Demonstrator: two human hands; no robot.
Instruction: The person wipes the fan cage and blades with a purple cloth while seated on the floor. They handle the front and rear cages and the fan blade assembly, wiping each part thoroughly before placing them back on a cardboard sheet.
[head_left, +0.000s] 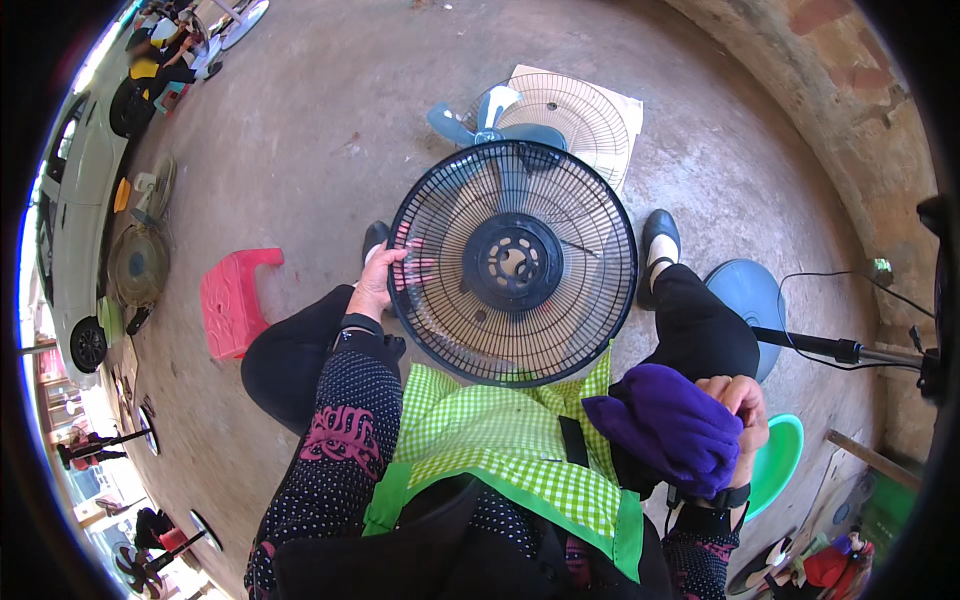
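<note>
A round black fan guard (512,226) stands tilted between my knees, over the lap of my green checked apron. My left hand (374,283) grips its left rim, and the fingers show through the wires behind it. Off to the right, my right hand (742,408) is closed on a bunched purple cloth (668,430), held above my right thigh and apart from the guard. Beyond the guard, a blue fan blade (535,133) lies on the floor, partly hidden by it. Another wire fan guard (590,105) rests on a cardboard sheet (634,112).
A red plastic stool (232,300) stands to the left. On the right are a blue round base (745,290), a black pole (805,343) with a cable, and a green basin (782,465). A car (85,220), fan parts and a seated person (160,70) are farther left.
</note>
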